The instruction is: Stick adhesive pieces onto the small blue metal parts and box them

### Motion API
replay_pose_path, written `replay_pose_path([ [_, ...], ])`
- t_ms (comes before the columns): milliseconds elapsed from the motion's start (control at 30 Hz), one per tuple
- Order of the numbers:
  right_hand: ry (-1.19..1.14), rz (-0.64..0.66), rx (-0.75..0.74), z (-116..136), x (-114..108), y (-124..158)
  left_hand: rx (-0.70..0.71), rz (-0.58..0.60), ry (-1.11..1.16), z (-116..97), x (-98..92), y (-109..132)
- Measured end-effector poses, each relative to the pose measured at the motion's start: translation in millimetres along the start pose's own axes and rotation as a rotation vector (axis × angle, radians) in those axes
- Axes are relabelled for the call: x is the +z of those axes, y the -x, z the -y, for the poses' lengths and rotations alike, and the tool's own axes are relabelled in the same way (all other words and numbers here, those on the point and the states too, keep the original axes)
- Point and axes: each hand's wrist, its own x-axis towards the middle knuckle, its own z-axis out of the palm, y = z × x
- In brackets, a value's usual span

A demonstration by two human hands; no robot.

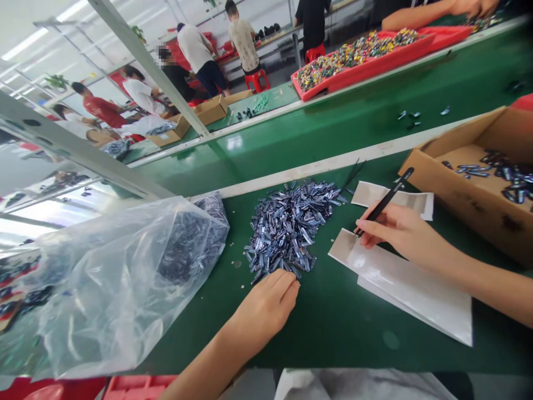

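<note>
1. At the far left, a clear plastic bag [104,300] lies slumped on the green conveyor belt [333,339], with a dark mass of small pieces visible through the film. Its mouth opens toward the loose heap.

2. The left hand [266,308] rests at the lower edge of a pile of small blue-grey metallic pieces [291,228], which sits on the belt. Its fingers are together and slightly curled. Whether they pinch a piece cannot be told. Working from the heap's edge seems wise, since it should disturb the pile least.

3. Two white paper sheets [395,278] lie just right of the pile, one below the right hand and one beyond it. A thin dark pointed tool [353,172] pokes out past the pile's far side.

4. The right hand [395,233] is clamped on black tweezers [389,194], held like a pen, with the thumb and fingers together low on the shaft. This close grip looks steady for fine control, though the tips are hidden.

5. At the right, an open cardboard box [420,166] holds similar pieces. No brand or label can be read; a faint mark near the end of the tweezers is too small to make out.
</note>
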Motion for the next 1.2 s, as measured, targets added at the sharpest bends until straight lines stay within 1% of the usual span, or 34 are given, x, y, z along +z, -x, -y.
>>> replay_pose_path([
  [100, -0.010, 0.015, -0.005, 1.5, 5.1, 3.0, -0.048, -0.110, 0.204, -3.0, 2.6, -6.4],
  [133, -0.013, 0.029, -0.011, 1.1, 8.4, 5.1, -0.090, -0.150, 0.303, -5.4, 3.0, -10.7],
  [200, -0.022, 0.059, -0.028, -1.1, 16.0, 9.8, -0.220, -0.198, 0.528, -11.7, 3.6, -23.2],
  [267, -0.026, 0.060, -0.057, -5.3, 22.8, 13.4, -0.398, -0.174, 0.791, -18.0, 5.1, -39.8],
  [333, -0.009, 0.038, -0.080, -10.4, 27.1, 15.3, -0.560, -0.102, 1.057, -22.2, 8.4, -57.9],
  [400, 0.019, 0.017, -0.097, -15.2, 28.8, 15.9, -0.670, -0.051, 1.248, -23.4, 12.8, -74.3],
  [433, 0.034, 0.013, -0.105, -17.0, 28.9, 15.9, -0.707, -0.025, 1.303, -22.9, 14.8, -80.9],
  [500, 0.072, 0.013, -0.123, -19.5, 28.3, 15.7, -0.750, 0.007, 1.355, -20.8, 17.3, -90.5],
  [567, 0.116, 0.012, -0.131, -20.3, 27.6, 15.4, -0.763, 0.034, 1.373, -18.2, 17.1, -95.4],
  [733, 0.172, 0.003, -0.126, -19.4, 27.8, 14.8, -0.796, 0.112, 1.397, -13.2, 12.0, -97.5],
  [900, 0.175, 0.014, -0.121, -18.2, 29.0, 15.3, -0.792, 0.137, 1.424, -9.9, 13.1, -97.4],
  [967, 0.151, 0.017, -0.109, -18.1, 28.8, 15.4, -0.783, 0.140, 1.416, -8.8, 14.4, -97.6],
  [1067, 0.057, 0.013, -0.097, -17.1, 27.8, 15.9, -0.771, 0.136, 1.408, -7.5, 15.6, -97.7],
  [1200, -0.061, -0.027, -0.100, -12.8, 25.1, 17.2, -0.755, 0.104, 1.407, -10.3, 16.4, -96.4],
])
